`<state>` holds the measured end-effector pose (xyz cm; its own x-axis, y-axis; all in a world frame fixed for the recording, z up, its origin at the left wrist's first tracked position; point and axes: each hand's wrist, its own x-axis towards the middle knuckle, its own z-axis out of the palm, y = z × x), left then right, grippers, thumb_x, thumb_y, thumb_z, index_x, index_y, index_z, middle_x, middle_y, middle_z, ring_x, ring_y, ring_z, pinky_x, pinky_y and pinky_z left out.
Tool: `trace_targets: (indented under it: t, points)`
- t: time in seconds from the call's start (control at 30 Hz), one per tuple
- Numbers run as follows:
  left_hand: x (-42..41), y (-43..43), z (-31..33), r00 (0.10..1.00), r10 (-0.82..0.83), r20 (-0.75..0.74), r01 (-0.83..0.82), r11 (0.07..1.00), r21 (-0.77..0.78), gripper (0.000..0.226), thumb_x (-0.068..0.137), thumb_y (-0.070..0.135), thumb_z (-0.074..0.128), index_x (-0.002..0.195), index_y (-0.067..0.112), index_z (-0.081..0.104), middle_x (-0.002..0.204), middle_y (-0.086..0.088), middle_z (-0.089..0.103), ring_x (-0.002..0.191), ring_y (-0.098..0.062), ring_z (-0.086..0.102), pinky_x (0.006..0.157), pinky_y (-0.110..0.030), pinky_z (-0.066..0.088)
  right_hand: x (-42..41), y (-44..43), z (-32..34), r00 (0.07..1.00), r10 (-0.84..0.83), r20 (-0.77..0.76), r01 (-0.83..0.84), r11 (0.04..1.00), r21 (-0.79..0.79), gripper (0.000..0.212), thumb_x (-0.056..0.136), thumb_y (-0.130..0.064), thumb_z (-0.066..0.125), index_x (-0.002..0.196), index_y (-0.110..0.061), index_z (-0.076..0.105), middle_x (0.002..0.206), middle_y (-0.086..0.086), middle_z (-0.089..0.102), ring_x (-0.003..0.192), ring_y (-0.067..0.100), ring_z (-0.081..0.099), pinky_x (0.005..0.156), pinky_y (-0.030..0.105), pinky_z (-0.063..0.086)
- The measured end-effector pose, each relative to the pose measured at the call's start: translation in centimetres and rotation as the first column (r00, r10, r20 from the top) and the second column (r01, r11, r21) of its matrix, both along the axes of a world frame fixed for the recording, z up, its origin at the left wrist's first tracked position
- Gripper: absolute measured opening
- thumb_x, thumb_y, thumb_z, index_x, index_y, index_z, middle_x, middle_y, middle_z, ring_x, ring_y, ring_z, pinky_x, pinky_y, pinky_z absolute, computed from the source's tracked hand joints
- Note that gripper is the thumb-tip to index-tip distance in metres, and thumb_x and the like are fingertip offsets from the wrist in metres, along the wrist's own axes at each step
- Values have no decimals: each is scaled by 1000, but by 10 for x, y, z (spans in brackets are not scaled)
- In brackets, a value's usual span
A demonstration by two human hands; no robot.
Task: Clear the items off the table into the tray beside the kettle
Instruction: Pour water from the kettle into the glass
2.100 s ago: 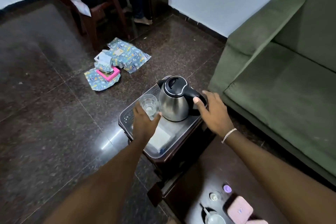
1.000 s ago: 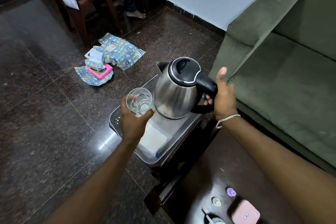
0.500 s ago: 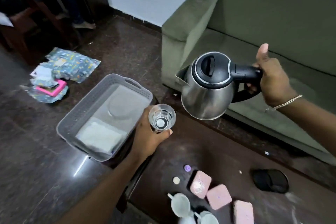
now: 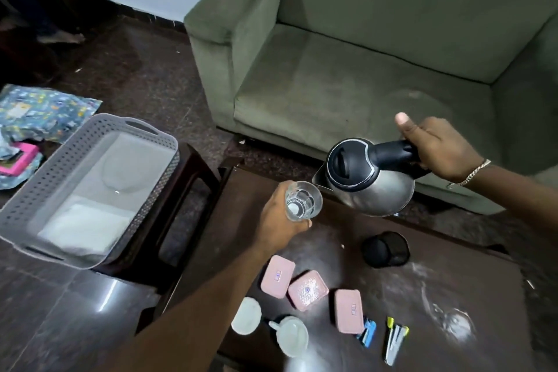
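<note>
Head view: right hand [image 4: 437, 146] gripping kettle [image 4: 367, 180]

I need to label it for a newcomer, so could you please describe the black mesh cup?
On the dark table before the green sofa, look below the steel kettle. The black mesh cup lies tipped on its side there, the only black item, apart from the pink boxes.

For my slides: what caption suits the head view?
Right hand tips kettle toward glass in left hand.

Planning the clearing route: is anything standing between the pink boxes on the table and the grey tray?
Only the left forearm crosses that line. Otherwise nothing visible blocks the pink boxes from the tray, which sits left on a stool.
</note>
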<state>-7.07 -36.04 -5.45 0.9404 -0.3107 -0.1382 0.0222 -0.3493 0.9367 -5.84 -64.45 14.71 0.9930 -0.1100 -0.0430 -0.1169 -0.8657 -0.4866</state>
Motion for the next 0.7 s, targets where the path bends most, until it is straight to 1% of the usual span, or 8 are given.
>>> trace_targets:
  t: [0.07, 0.17, 0.27, 0.4, 0.5, 0.57, 0.63, 0.7]
  points:
    - [-1, -12, -5, 1000, -16, -6, 16, 1000, 9, 79, 56, 16, 90, 123, 39, 53, 111, 14, 69, 101, -7, 67, 88, -32, 57, -4, -7, -1, 1000, 29, -8, -29, 996, -85, 85, 96, -67, 28, 51, 4, 41, 47, 21, 40, 49, 32, 40, 58, 49, 43]
    - [-3, -22, -9, 999, -32, -5, 32, 999, 26, 79, 57, 17, 90, 124, 35, 53, 113, 12, 68, 103, -12, 68, 90, -41, 57, -9, -12, -1, 998, 61, -12, -62, 979, -194, 79, 101, -62, 31, 51, -1, 38, 49, 24, 44, 52, 40, 46, 56, 49, 41]
    - [-7, -28, -11, 999, -36, 2, 36, 998, 57, 80, 57, 20, 89, 125, 36, 50, 116, 11, 66, 104, -15, 67, 91, -41, 56, -12, -14, -1, 994, 105, -18, -106, 956, -275, 77, 104, -58, 32, 49, -4, 37, 46, 18, 42, 48, 36, 46, 52, 44, 38]
    - [-12, -34, -14, 999, -36, 3, 36, 997, 65, 79, 56, 24, 88, 124, 37, 50, 117, 12, 65, 105, -16, 67, 91, -44, 56, -13, -10, 2, 988, 147, -53, -156, 920, -360, 65, 101, -50, 37, 49, -13, 34, 45, 10, 38, 47, 32, 42, 51, 37, 31]
    - [-14, -37, -15, 999, -38, -1, 38, 997, 62, 81, 55, 27, 88, 125, 38, 49, 118, 13, 65, 106, -17, 67, 92, -44, 56, -14, -6, 4, 987, 139, -83, -160, 908, -387, 58, 99, -41, 44, 49, -13, 37, 47, 10, 40, 52, 36, 46, 52, 39, 37]
    - [-15, -40, -15, 999, -41, -2, 41, 998, 52, 82, 55, 28, 87, 127, 38, 49, 119, 12, 65, 107, -17, 67, 93, -44, 56, -15, -2, 5, 985, 147, -94, -173, 896, -409, 55, 97, -43, 40, 51, -12, 41, 51, 12, 45, 58, 39, 49, 54, 39, 39]
    - [-15, -41, -15, 999, -38, -2, 38, 999, 39, 83, 55, 27, 87, 127, 38, 49, 119, 13, 66, 107, -16, 68, 93, -43, 56, -15, 2, 4, 980, 172, -102, -200, 872, -447, 55, 88, -52, 27, 57, -11, 47, 58, 15, 51, 62, 40, 51, 55, 37, 35]
    - [-15, -42, -16, 1000, -31, -5, 31, 999, 27, 83, 55, 27, 87, 128, 38, 49, 118, 14, 67, 107, -14, 68, 93, -43, 57, -15, 8, 3, 974, 205, -95, -225, 845, -485, 54, 84, -53, 20, 56, -14, 44, 58, 13, 48, 63, 40, 50, 56, 36, 32]
